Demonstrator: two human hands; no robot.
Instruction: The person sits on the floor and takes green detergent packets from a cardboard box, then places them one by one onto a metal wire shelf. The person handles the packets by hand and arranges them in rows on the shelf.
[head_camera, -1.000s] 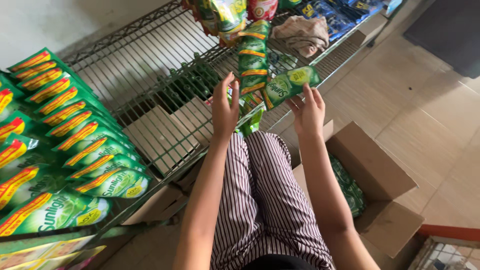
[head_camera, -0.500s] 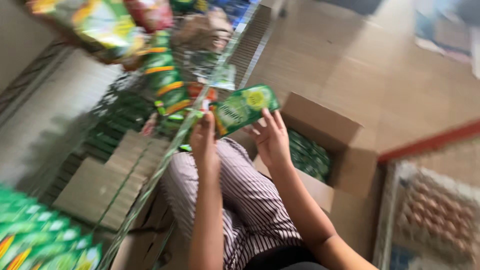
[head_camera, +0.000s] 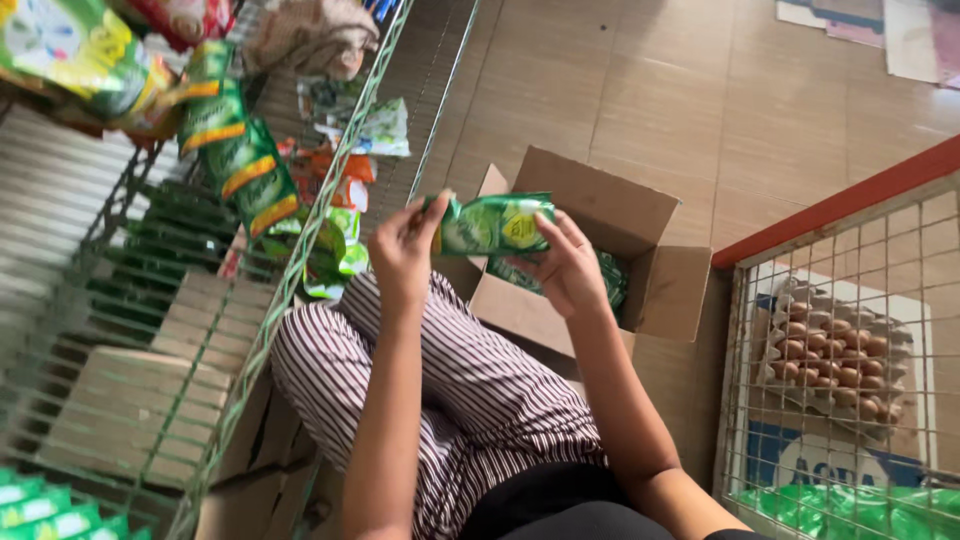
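Both my hands hold a green sachet pack (head_camera: 495, 224) with a lime picture, level over my striped trousers. My left hand (head_camera: 405, 245) pinches its left end; my right hand (head_camera: 568, 265) grips its right end from below. Just behind the pack stands an open cardboard box (head_camera: 610, 210) on the tiled floor, with more green packs (head_camera: 610, 280) inside.
A wire shelf rack (head_camera: 300, 250) runs along my left, hung with strips of green sachets (head_camera: 245, 175) and other packets. Flat cardboard boxes (head_camera: 130, 400) lie under it. At the right a wire cage (head_camera: 840, 380) holds trays of brown eggs (head_camera: 835, 350).
My view has swung right, away from the shelf toward the open box. My hands carried the green pack from near the hanging strips down to in front of the box.
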